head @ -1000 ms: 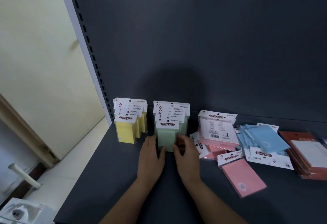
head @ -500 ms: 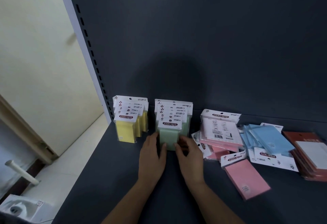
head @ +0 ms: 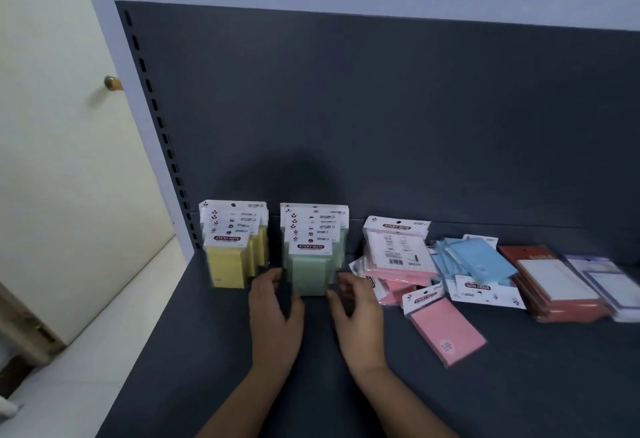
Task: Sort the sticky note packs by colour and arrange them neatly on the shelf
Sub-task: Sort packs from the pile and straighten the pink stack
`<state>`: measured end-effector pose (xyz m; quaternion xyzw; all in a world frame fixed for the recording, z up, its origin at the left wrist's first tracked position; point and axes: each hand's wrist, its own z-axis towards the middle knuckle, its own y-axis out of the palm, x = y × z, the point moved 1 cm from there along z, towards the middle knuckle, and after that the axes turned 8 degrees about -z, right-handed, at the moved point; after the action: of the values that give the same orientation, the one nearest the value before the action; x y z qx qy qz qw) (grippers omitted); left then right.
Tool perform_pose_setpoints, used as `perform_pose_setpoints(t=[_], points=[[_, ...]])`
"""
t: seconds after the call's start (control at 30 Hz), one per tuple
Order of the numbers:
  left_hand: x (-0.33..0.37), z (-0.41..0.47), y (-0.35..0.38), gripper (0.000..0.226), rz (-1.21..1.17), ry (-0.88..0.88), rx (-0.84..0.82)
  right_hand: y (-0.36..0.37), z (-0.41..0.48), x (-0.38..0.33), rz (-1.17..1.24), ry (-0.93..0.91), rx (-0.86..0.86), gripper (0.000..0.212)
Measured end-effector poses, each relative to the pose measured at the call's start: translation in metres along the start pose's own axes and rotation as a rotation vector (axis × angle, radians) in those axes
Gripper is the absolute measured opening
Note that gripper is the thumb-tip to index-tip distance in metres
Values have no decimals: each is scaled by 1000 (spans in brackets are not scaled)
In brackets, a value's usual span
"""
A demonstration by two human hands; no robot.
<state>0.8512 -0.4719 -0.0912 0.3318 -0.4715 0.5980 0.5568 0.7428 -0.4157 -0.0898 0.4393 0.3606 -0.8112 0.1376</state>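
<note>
Hands flank the front green pack: our left hand and right hand sit either side of it, fingers half curled at its lower edges. We cannot tell whether they grip it. It stands upright on the shelf, heading its row, just right of the yellow row. Pink packs, blue packs and red packs lie loose further right.

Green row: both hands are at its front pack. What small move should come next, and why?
Probably reach the right hand over to the single pink pack lying flat nearby. The green row and yellow row already stand upright, while the pink heap lies loose and unsorted.
</note>
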Motion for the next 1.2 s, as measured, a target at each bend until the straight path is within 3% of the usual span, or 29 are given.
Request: perform_pose_setpoints(t=[0.13,0.3,0.5,0.63,0.77,0.9,1.03,1.2], points=[[20,-13,-3,44,-64,81,-58,-20,-10,-13,33,-20,-77,20],[45,-24,-8,33,-49,195,-281,-73,-17,-22,-48,-103,-224,27],[52,-46,25,19,84,37,-554,-131,-15,22,-405,6,-106,10],[49,-56,72,43,160,-268,-650,-151,-19,51,-748,94,-294,49],[60,-65,108,43,46,-357,-563,-166,-17,66,-739,75,-413,68],[72,-77,132,37,-114,-418,-380,-171,-16,70,-658,-34,-427,63],[77,-87,133,23,-143,-437,-100,-174,-24,73,-564,-61,-545,59],[87,-90,113,16,-409,-506,198,-175,-17,69,33,220,-604,44]])
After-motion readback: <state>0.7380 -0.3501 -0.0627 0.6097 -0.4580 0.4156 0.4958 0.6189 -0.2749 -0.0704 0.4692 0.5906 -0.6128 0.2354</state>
